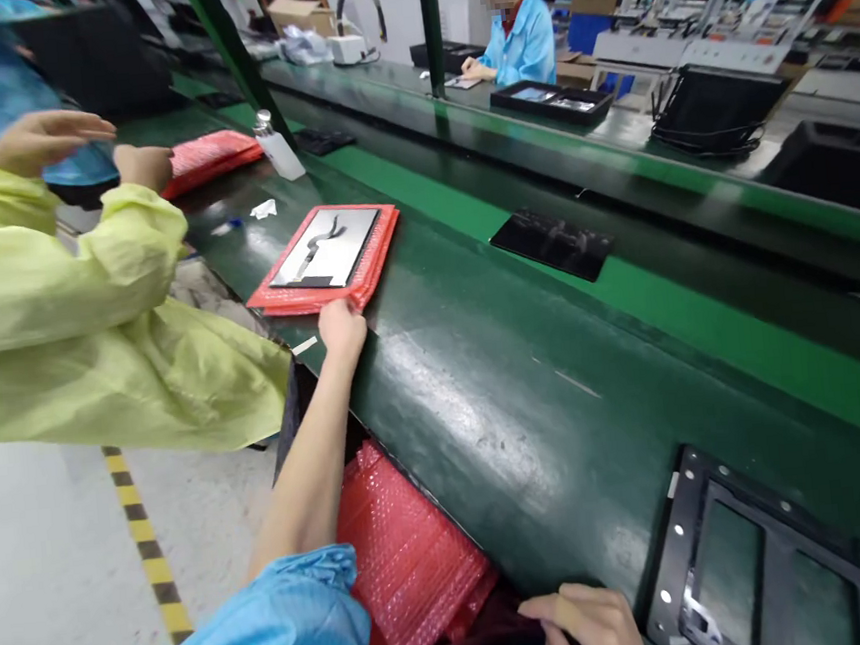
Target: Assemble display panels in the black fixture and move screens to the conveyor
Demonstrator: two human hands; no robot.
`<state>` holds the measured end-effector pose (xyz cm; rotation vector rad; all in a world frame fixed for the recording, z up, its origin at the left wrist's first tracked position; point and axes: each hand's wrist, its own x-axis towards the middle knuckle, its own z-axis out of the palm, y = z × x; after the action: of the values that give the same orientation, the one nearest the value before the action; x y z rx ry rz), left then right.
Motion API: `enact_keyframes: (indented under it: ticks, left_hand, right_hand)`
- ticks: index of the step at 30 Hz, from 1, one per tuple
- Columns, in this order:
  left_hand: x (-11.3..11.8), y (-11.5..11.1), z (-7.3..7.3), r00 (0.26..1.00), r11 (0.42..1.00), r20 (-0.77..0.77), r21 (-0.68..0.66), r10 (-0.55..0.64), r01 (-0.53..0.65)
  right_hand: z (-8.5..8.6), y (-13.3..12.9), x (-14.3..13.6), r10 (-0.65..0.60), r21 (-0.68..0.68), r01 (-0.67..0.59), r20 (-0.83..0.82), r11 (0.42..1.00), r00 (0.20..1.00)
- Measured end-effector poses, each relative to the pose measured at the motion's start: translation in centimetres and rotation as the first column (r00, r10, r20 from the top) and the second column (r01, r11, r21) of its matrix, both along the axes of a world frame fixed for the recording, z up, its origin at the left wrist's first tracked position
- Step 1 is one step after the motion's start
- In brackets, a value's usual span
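Observation:
My left hand (342, 332) reaches forward, its fingers closed on the near corner of a red bubble-wrap bag (385, 241) lying on the green bench. On top of that bag rests a flat screen panel (329, 246), white-backed with a dark ribbon cable. My right hand (588, 625) is low at the bench's front edge, fingers loosely bent and apart, with nothing visible in them. Beside it on the right lies a black frame (778, 558) with rectangular openings. Below the bench edge, close to my lap, is a stack of red bubble-wrap bags (416, 555).
At left a co-worker in a yellow-green sleeve (80, 283) stands by another red bag (216, 158). A dispenser bottle (279, 150) stands on the bench (470, 359). A black panel (553, 243) lies on the green strip. Across, a person (526, 38) sits near a black tray (550, 101).

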<state>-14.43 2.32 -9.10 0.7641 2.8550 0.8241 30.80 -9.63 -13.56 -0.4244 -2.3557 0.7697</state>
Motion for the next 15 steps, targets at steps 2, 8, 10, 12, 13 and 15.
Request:
enact_keyframes:
  ticks: [2,8,10,12,13,15]
  left_hand:
    - [2.5,0.9,-0.3,0.996,0.997,0.021,0.01,-0.082,0.082]
    - [11.2,0.4,-0.5,0.914,0.916,0.098,0.121,-0.395,0.383]
    - [14.4,-1.0,-0.5,0.852,0.859,0.134,0.167,-0.506,0.484]
    - [17.4,-2.6,-0.4,0.771,0.789,0.176,0.212,-0.612,0.577]
    - [18.8,-3.5,-0.4,0.726,0.752,0.199,0.233,-0.658,0.617]
    - [21.5,-5.3,-0.2,0.63,0.676,0.247,0.267,-0.737,0.686]
  right_hand:
    - [0.9,0.0,-0.4,-0.042,-0.013,0.042,-0.007,0.999,0.999]
    - [1.6,-0.4,-0.6,-0.086,-0.031,0.086,-0.014,0.996,0.996]
    - [1.6,-0.5,-0.4,-0.092,-0.028,0.092,-0.006,0.995,0.996]
    - [1.6,-0.8,-0.1,-0.105,-0.011,0.105,-0.009,0.994,0.994]
    - [1.7,-1.0,0.2,-0.113,0.008,0.113,-0.018,0.994,0.993]
    - [1.8,-1.6,0.9,-0.125,0.043,0.126,-0.039,0.991,0.991]
